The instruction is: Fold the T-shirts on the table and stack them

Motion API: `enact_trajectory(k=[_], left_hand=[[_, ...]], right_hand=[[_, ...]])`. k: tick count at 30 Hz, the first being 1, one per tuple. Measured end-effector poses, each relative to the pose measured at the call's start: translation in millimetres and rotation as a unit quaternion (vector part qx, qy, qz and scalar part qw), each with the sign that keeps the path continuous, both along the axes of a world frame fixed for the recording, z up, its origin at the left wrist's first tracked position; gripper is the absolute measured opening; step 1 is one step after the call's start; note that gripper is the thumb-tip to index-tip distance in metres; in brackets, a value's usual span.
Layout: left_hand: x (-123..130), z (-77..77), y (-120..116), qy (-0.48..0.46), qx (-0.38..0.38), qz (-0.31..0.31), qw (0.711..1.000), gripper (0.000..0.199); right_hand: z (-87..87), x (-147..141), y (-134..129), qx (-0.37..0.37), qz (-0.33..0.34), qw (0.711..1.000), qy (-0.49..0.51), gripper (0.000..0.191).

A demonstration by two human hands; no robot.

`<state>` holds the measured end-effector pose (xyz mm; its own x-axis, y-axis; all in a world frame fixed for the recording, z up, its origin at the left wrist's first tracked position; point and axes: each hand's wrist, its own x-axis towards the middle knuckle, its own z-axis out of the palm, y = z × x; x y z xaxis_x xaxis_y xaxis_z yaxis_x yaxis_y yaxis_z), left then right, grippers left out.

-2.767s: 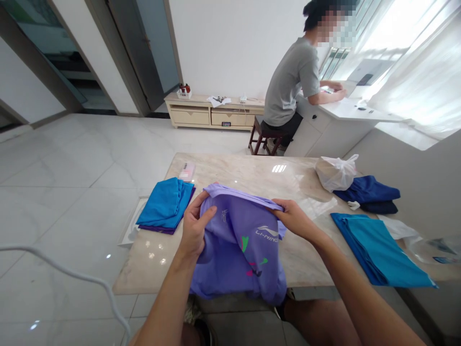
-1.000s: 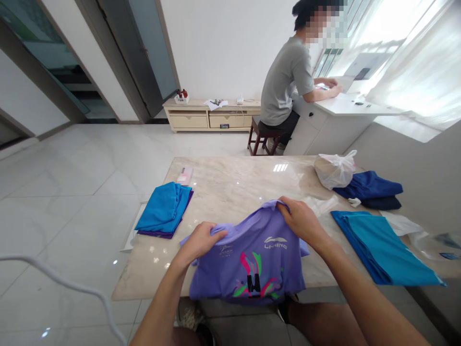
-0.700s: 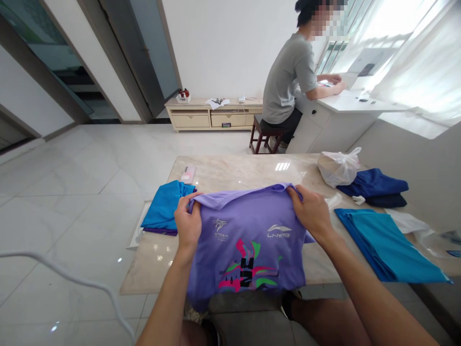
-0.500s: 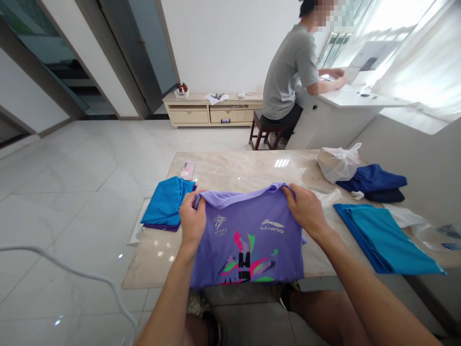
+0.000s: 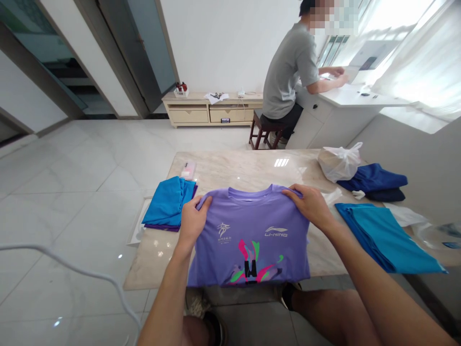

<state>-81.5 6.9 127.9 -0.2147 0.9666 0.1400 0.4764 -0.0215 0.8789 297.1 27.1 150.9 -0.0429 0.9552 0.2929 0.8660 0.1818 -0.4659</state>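
Note:
A purple T-shirt [image 5: 248, 216] with white logos and a colourful print is stretched between my hands, its collar at the far side and its lower part at the table's near edge. My left hand [image 5: 194, 216] pinches the shirt's left shoulder between thumb and fingers. At the other shoulder, my right hand [image 5: 309, 204] is closed on the fabric. Folded blue cloth [image 5: 163, 202] with a purple layer below lies just left of my left hand. To the right of my right hand lies folded teal cloth [image 5: 392, 238].
The marble-look table [image 5: 230, 166] also bears a pink-and-white packet [image 5: 188, 170], a tied white plastic bag [image 5: 340, 163] and dark blue clothing [image 5: 378, 180]. Beyond it, a person [image 5: 288, 72] sits on a stool at a white desk. A white cable [image 5: 72, 269] crosses the lower left.
The shirt's collar has opened out and lies flatter, with the neckline now showing between the shoulders. Both hands keep hold, and my right hand has shifted slightly right.

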Motion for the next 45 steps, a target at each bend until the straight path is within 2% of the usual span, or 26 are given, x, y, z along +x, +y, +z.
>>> enact_trajectory(k=[3,5,9,11,13,15,16,18,20,22,23,25,27,29,32,35,41,45], left_hand=[[-3,-0.6,0,-0.08,0.035,0.023,0.996,0.039],[-5,-3.2,2,-0.096,0.041,0.042,0.994,0.041],[-10,-14.1,12,-0.055,0.05,0.024,0.997,0.039],[-8,-23.1,15,0.015,0.049,0.021,0.998,0.032],[-2,-35.7,13,0.139,0.03,0.037,0.989,0.039],[9,-52.7,0,0.28,-0.005,0.028,0.96,0.062],[16,-62.8,-10,0.337,-0.025,-0.002,0.941,0.07],[29,-84.9,-33,0.406,-0.054,-0.09,0.908,0.072],[41,-106.6,-56,0.435,-0.084,-0.173,0.88,0.071],[48,-123.8,-73,0.447,-0.1,-0.206,0.865,0.074],[50,-129.8,-78,0.45,-0.101,-0.207,0.863,0.076],[54,-136.1,-83,0.452,-0.088,-0.193,0.866,0.077],[59,-135.9,-81,0.45,-0.068,-0.175,0.873,0.075],[63,-132.5,-77,0.444,-0.052,-0.157,0.88,0.073],[68,-128.0,-69,0.432,-0.04,-0.143,0.889,0.071],[67,-127.5,-56,0.424,-0.036,-0.132,0.896,0.068],[64,-129.1,-14,0.427,-0.041,-0.106,0.897,0.064],[67,-131.2,30,0.429,-0.046,-0.115,0.895,0.065]], right_hand=[[-0.7,3,-1,0.009,-0.024,0.999,0.036,0.06],[-0.3,4,-2,0.014,-0.031,0.998,0.047,0.058],[-4.0,7,2,-0.007,-0.01,0.999,0.033,0.053],[-12.8,7,6,-0.017,-0.008,1.0,0.004,0.049],[-29.0,5,6,-0.024,-0.023,0.998,-0.062,0.045],[-52.6,0,0,-0.051,-0.045,0.987,-0.146,0.049],[-66.7,-3,-5,-0.077,-0.05,0.979,-0.18,0.055],[-96.9,-11,-20,-0.162,-0.037,0.964,-0.206,0.069],[-125.4,-19,-39,-0.274,-0.01,0.942,-0.194,0.081],[-147.7,-26,-57,-0.342,0.001,0.923,-0.179,0.095],[-155.6,-30,-65,-0.349,-0.003,0.921,-0.173,0.1],[-164.6,-36,-79,-0.316,-0.024,0.934,-0.163,0.103],[-166.1,-39,-86,-0.257,-0.041,0.953,-0.155,0.096],[-163.5,-38,-87,-0.206,-0.031,0.966,-0.154,0.087],[-159.7,-27,-77,-0.165,0.009,0.974,-0.157,0.078],[-160.2,-10,-53,-0.155,0.025,0.975,-0.157,0.077],[-163.7,9,14,-0.153,0.064,0.972,-0.169,0.076],[-166.6,14,64,-0.151,0.071,0.97,-0.175,0.077]])
